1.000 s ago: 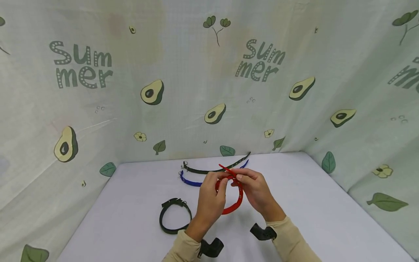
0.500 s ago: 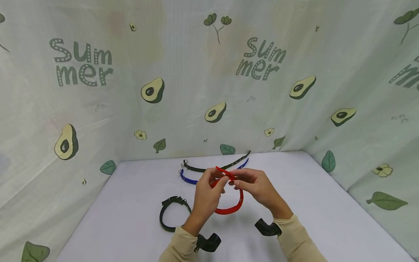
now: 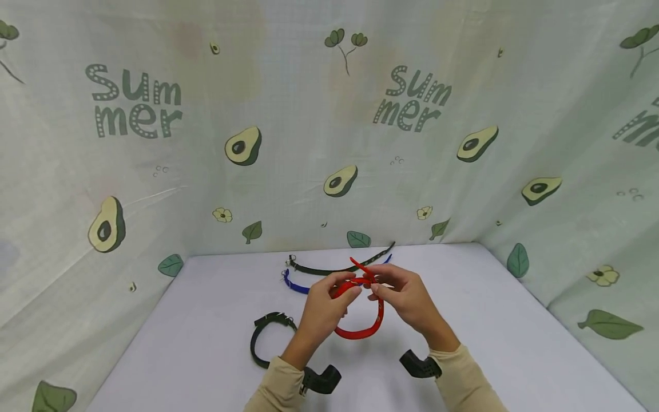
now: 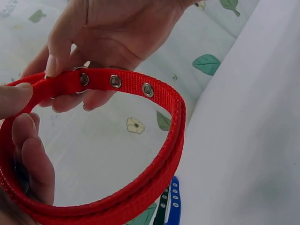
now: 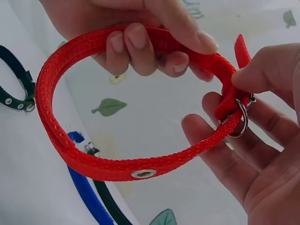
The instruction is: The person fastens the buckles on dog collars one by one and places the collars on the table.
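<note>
One red collar (image 3: 360, 333) hangs as a loop, in the head view, between the left hand (image 3: 321, 306) and the right hand (image 3: 407, 297), raised over the bench (image 3: 206, 320). Both pinch its far side, where its ends meet; the loop's near side hangs towards the person. Its tip (image 3: 358, 264) slants away and to the left, rooted just beside the right fingertips, so the right hand is nearer. Beyond lie a blue collar (image 3: 297, 286) and a dark strap (image 3: 319, 270).

In the left wrist view, the right thumb presses the band next to the ring (image 4: 80, 69); eyelets (image 4: 115, 81) run along the band beyond it.

In the right wrist view, left fingers curl round the band, thumb laid along it. The right thumb pins the join, the tip sticking up just past it and the ring hanging below. Any coming move seems to turn on that line from tip to ring; the buckle is mostly hidden.
</note>
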{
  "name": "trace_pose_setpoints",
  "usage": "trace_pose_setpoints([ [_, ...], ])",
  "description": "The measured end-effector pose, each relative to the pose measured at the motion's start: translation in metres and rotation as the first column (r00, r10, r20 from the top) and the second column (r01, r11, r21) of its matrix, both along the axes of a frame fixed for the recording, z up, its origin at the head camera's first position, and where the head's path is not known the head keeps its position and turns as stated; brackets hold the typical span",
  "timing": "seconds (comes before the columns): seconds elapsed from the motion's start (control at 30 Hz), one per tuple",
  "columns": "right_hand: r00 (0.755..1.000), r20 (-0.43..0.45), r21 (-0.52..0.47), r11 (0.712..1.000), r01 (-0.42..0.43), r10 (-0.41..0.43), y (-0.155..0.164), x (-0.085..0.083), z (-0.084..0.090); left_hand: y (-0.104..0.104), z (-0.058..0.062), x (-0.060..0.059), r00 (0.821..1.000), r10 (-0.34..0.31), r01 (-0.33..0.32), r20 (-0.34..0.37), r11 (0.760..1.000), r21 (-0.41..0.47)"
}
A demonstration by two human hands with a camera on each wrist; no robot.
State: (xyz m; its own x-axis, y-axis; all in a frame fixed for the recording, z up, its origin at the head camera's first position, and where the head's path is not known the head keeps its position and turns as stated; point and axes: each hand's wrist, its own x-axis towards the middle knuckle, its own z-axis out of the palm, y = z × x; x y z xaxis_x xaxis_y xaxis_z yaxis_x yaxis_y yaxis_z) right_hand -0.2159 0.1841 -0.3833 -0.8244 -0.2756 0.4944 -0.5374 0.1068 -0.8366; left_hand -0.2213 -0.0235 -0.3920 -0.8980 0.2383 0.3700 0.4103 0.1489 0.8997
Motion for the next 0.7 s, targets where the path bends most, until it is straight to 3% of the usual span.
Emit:
trace_pose_setpoints([
  [0.3, 0.991, -0.037, 0.048, 0.991, 0.128, -0.126, -0.0081, 0.0014, -0.0012, 0.0021, -0.0034, -0.0007, 0.999, 0.003, -0.005, 0.044, 0.999, 0.044],
  [0.43, 0.985, -0.044, 0.056, 0.984, 0.169, -0.167, -0.0096, 0.0020, -0.0047, -0.0001, -0.0070, -0.0009, 0.997, -0.037, 0.032, 0.071, 0.997, 0.063],
  [0.6, 0.979, -0.099, 0.071, 0.981, 0.183, -0.176, -0.0075, 0.0015, -0.0049, 0.0000, -0.0094, -0.0029, 0.988, -0.089, 0.077, 0.125, 0.992, 0.100],
  [0.7, 0.981, -0.124, 0.091, 0.982, 0.164, -0.152, -0.0073, 0.0027, -0.0013, 0.0004, -0.0094, -0.0034, 0.987, -0.082, 0.069, 0.141, 0.993, 0.097],
])
